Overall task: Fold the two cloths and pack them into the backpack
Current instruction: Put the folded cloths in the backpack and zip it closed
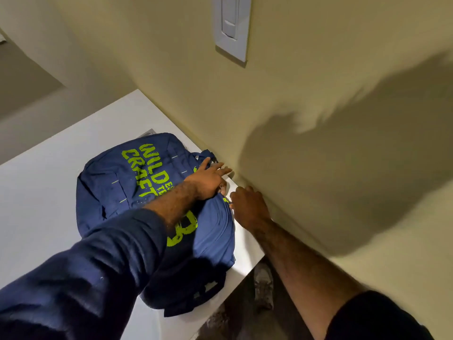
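A navy backpack (137, 182) with lime-green lettering lies flat on the white table (49, 192), close to the wall. My left hand (208, 179) lies on its upper right part. Two of its fingers point at the wall and the others curl over the bag's edge. My right hand (248, 207) sits at the bag's right edge beside the wall, its fingers curled at a small lime zipper pull (226, 200). No cloth shows outside the bag, and its inside is hidden.
A yellow wall (318, 119) runs along the table's right side, with a white switch plate (231, 28) high up. A grey corner (149, 132) peeks out from under the bag's far end. Dark floor (240, 315) shows below the table's near right edge.
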Demonstrator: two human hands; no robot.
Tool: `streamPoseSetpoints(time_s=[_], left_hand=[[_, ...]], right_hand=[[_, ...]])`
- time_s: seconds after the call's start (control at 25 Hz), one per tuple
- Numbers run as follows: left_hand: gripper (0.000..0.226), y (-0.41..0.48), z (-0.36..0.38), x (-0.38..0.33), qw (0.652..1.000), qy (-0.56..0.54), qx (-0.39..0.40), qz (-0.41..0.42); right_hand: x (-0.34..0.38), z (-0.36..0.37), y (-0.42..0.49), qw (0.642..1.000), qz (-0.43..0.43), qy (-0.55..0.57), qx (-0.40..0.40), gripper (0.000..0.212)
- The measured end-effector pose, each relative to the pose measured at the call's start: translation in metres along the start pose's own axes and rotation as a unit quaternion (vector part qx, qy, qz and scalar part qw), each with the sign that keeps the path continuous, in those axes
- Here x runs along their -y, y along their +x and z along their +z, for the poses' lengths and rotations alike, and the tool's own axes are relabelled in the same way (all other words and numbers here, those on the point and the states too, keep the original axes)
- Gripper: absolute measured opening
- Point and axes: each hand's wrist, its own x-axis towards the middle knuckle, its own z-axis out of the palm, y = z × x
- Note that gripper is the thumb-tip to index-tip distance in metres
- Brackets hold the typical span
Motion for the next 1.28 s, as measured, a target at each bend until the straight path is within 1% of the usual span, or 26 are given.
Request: streamPoseSetpoints(time_s=[0.08,0.12,0.28,0.4,0.48,0.64,0.76,0.84,0.96,1.08,1.16,1.28], left_hand=[[0.029,0.001,-0.003,0.000,0.998,-0.021,0.057,0.008],[0.031,0.001,-0.003,-0.002,0.998,-0.017,0.058,0.017],[0.028,0.001,-0.001,0.000,0.996,0.037,-0.022,0.075],[0.024,-0.002,0.007,0.003,0.994,0.030,-0.072,0.079],[0.022,-0.003,0.012,0.002,0.994,0.017,-0.078,0.072],[0.021,-0.003,0.013,-0.003,0.995,-0.018,-0.086,0.052],[0.023,-0.005,0.016,-0.006,0.996,-0.019,-0.080,0.045],[0.024,-0.006,0.015,-0.007,0.996,-0.012,-0.071,0.045],[0.023,-0.005,0.017,-0.008,0.996,-0.008,-0.071,0.045],[0.021,-0.003,0.020,-0.011,0.995,-0.017,-0.088,0.035],[0.024,-0.004,0.021,-0.014,0.995,-0.044,-0.087,0.009],[0.023,-0.021,0.024,-0.022,0.990,-0.087,-0.105,-0.032]], right_hand=[[-0.001,0.004,-0.002,0.999,0.030,0.007,-0.006,0.013],[0.000,0.005,-0.002,0.999,0.043,0.012,-0.009,0.013],[0.005,0.006,-0.001,0.999,0.040,0.028,-0.023,0.016],[0.006,0.016,-0.017,0.997,0.033,0.051,-0.041,0.014],[0.010,0.025,-0.033,0.997,0.035,0.048,-0.050,0.012],[0.024,0.038,-0.064,0.997,0.025,0.055,-0.039,0.015],[0.041,0.046,-0.084,0.997,0.022,0.050,-0.051,0.008],[0.058,0.059,-0.101,0.996,0.023,0.064,-0.062,0.016],[0.088,0.073,-0.119,0.988,0.018,0.126,-0.082,0.015],[0.127,0.083,-0.133,0.990,-0.043,0.115,-0.070,0.016],[0.145,0.090,-0.143,0.987,-0.086,0.122,-0.055,0.018],[0.142,0.098,-0.139,0.985,-0.137,0.082,-0.072,0.023]])
